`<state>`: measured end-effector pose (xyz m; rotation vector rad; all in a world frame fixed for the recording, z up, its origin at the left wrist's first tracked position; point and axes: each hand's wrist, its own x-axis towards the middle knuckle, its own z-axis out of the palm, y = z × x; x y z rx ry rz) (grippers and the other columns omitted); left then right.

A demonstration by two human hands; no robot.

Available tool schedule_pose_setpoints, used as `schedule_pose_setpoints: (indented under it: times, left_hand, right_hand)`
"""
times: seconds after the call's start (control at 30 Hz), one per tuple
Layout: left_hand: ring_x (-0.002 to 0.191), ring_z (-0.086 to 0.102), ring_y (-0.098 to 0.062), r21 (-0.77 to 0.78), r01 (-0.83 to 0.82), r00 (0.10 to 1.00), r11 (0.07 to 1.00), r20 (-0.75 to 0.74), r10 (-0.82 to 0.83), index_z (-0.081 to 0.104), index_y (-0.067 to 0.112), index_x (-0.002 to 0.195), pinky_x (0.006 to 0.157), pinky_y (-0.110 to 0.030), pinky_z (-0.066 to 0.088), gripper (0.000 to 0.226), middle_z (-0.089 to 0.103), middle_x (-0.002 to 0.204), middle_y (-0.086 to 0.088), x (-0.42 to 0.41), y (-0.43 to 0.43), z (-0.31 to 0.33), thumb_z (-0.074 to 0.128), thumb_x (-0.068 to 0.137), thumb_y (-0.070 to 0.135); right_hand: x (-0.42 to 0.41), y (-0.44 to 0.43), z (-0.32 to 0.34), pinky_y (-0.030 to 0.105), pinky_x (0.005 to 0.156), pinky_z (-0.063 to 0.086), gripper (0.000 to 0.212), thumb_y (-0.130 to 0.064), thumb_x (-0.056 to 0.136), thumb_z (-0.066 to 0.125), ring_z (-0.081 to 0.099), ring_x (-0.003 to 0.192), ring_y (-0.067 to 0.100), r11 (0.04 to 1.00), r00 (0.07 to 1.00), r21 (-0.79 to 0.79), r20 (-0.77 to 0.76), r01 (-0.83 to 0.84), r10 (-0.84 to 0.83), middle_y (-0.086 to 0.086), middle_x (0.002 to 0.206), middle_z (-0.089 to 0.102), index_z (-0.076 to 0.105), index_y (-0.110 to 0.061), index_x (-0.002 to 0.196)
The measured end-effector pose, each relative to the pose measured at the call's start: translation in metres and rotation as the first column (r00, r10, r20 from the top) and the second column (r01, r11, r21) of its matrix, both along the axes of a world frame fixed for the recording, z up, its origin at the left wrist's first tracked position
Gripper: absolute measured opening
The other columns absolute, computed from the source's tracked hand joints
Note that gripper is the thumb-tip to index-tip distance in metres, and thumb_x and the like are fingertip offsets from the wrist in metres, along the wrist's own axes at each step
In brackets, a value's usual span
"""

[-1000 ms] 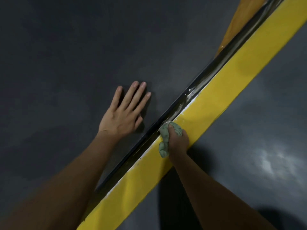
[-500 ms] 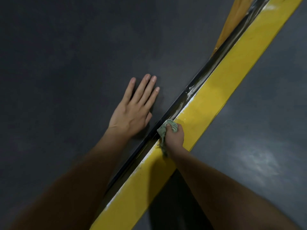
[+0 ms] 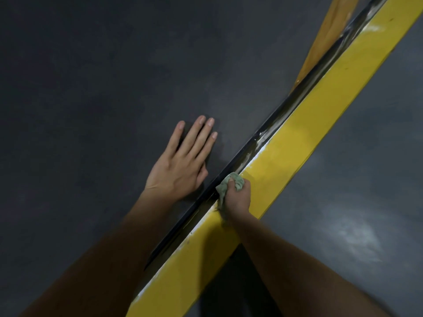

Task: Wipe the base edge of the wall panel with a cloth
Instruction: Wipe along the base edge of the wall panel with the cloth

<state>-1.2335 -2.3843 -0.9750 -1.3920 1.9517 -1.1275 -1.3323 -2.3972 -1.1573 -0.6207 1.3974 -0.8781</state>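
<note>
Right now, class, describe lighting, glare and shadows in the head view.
Head view: dim; pale glare patch on the floor; wet sheen along the base edge beyond the cloth; the right forearm shadows the yellow strip; the left hand on the wall panel is sharp.

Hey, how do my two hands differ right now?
The left hand lies flat with straight fingers on the dark wall panel; the right hand is curled round a green cloth. The left hand holds nothing; the right hand presses the cloth at the panel's base edge beside the yellow strip. Both are bare.
</note>
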Motion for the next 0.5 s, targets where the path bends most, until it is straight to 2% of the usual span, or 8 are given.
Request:
schedule_pose_setpoints:
  times: [0.1, 0.23, 0.4, 0.5]
  left_hand:
    - [0.16, 0.003, -0.036, -0.01, 0.002, 1.0, 1.0, 0.005, -0.002, 0.01, 0.007, 0.167, 0.126, -0.059, -0.011, 0.077, 0.0, 0.173, -0.021, -0.001, -0.001, 0.0, 0.03, 0.102, 0.045]
    - [0.161, 0.004, -0.036, -0.014, 0.002, 1.0, 1.0, 0.006, -0.002, 0.011, 0.007, 0.167, 0.126, -0.06, -0.01, 0.077, 0.002, 0.173, -0.02, 0.0, -0.002, -0.002, 0.03, 0.102, 0.045]
    - [0.16, 0.003, -0.037, -0.014, 0.005, 1.0, 1.0, 0.013, -0.005, 0.01, 0.006, 0.167, 0.126, -0.06, -0.011, 0.077, 0.001, 0.173, -0.021, 0.001, -0.001, -0.003, 0.028, 0.103, 0.045]
    - [0.16, 0.003, -0.038, -0.008, 0.003, 1.0, 1.0, 0.009, -0.003, 0.009, 0.006, 0.167, 0.126, -0.06, -0.011, 0.077, 0.0, 0.173, -0.022, 0.0, -0.002, -0.003, 0.026, 0.103, 0.046]
  right_hand:
    - [0.0, 0.008, 0.0, 0.026, 0.072, 0.044, 0.015, -0.027, 0.103, 0.052, 0.059, 0.086, 0.019, 0.999, 0.999, 0.016, 0.009, -0.033, 0.033, 0.001, 0.096, 0.06, 0.049, -0.015, 0.11]
    - [-0.016, -0.022, 0.006, 0.026, 0.077, 0.041, 0.017, -0.019, 0.102, 0.051, 0.059, 0.094, 0.024, 1.0, 0.999, -0.004, -0.052, 0.001, -0.001, 0.004, 0.101, 0.059, 0.054, -0.01, 0.115]
    - [-0.035, -0.066, 0.003, 0.036, 0.089, 0.051, 0.012, -0.022, 0.101, 0.053, 0.062, 0.098, 0.027, 1.0, 0.994, -0.021, -0.107, -0.003, 0.001, 0.006, 0.105, 0.064, 0.055, -0.017, 0.112]
    - [-0.035, -0.055, -0.001, 0.035, 0.084, 0.051, 0.016, -0.023, 0.101, 0.054, 0.061, 0.096, 0.026, 0.997, 0.991, -0.03, -0.116, -0.068, 0.064, 0.006, 0.105, 0.063, 0.054, -0.015, 0.114]
